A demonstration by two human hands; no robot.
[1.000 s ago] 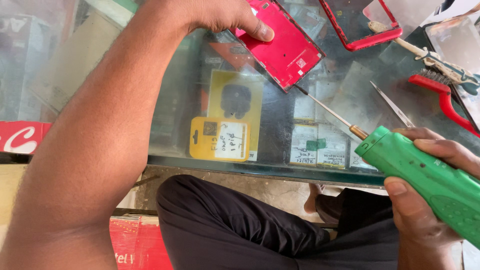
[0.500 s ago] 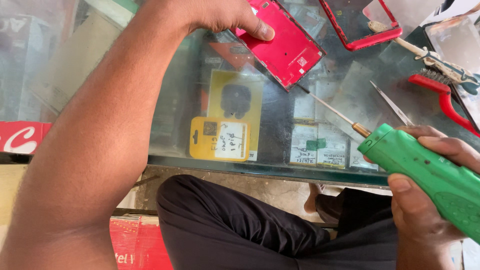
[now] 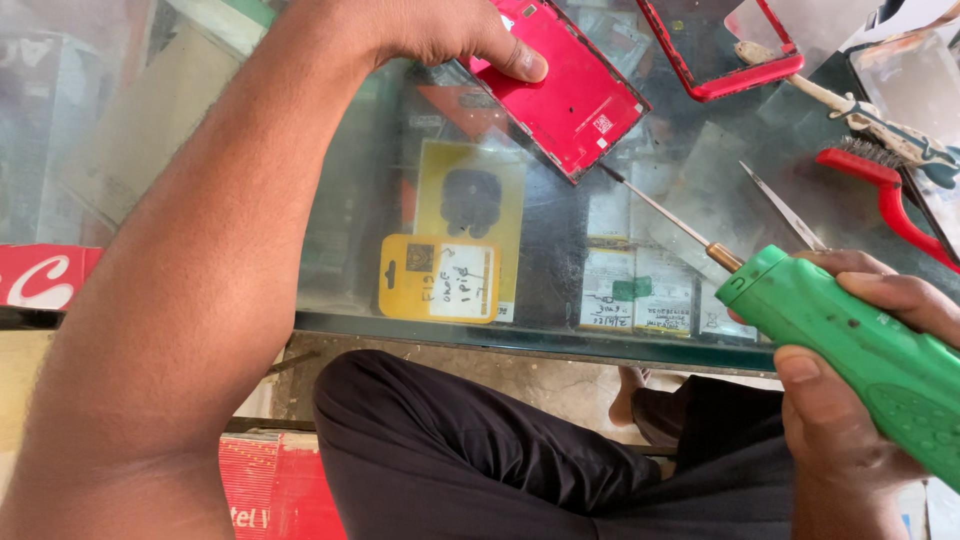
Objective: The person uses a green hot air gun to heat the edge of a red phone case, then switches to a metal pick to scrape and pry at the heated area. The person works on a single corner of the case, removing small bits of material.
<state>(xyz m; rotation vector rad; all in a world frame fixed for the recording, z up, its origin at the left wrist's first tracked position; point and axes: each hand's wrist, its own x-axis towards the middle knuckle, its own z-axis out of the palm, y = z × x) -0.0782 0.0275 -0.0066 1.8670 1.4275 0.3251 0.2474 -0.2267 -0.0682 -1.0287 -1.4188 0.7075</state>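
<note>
The left hand [image 3: 450,35] pins a red phone back cover [image 3: 565,85] flat on the glass counter [image 3: 560,260], thumb pressed on its lower edge. The right hand [image 3: 850,400] is clenched around a green electric screwdriver [image 3: 850,340], whose long thin bit touches the cover's lower corner. Tweezers [image 3: 785,210] lie just beside it.

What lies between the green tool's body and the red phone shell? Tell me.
In the head view, only the tool's own thin metal shaft spans from the green electric screwdriver to the red phone shell; beneath it is the glass counter top.
</note>
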